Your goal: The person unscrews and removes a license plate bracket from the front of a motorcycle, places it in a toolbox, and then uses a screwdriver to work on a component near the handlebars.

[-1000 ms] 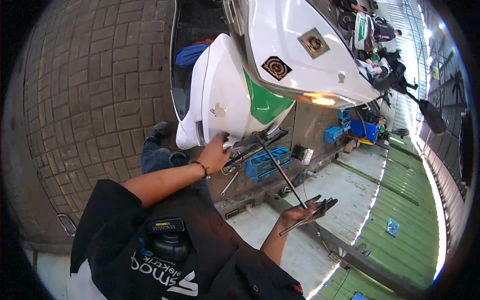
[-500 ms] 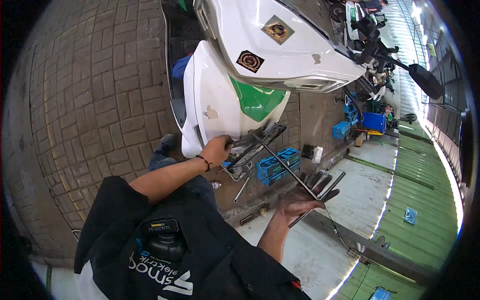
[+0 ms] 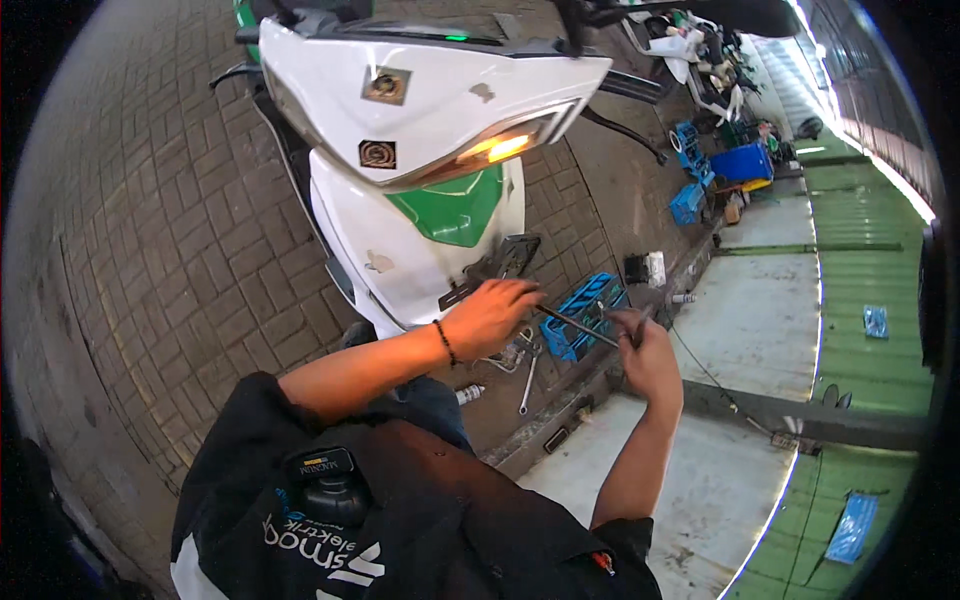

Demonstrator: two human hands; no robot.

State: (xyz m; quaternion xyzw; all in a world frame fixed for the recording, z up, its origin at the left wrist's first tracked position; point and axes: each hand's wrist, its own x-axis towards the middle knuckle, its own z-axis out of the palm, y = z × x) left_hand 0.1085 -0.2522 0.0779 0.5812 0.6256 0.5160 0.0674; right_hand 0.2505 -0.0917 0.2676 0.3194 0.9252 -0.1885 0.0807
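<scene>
In front of me stands a white and green scooter, with an orange light glowing on its front. A black bracket sticks out of its lower front. My left hand is beside this bracket, its fingers closed around the far end of a T-handle wrench. The wrench's tip is hidden by that hand. At the near end my right hand is closed on the wrench's handle, which its fingers mostly cover.
Beyond the wrench a blue toolbox sits on the brick paving. A combination wrench and a spray can lie nearer. A low kerb runs along the right. Blue crates and more scooters stand farther off.
My right hand has gone from an open palm to a closed grip on the wrench. My left hand has moved right onto the shaft. The scooter's front has swung left, and its light is now lit.
</scene>
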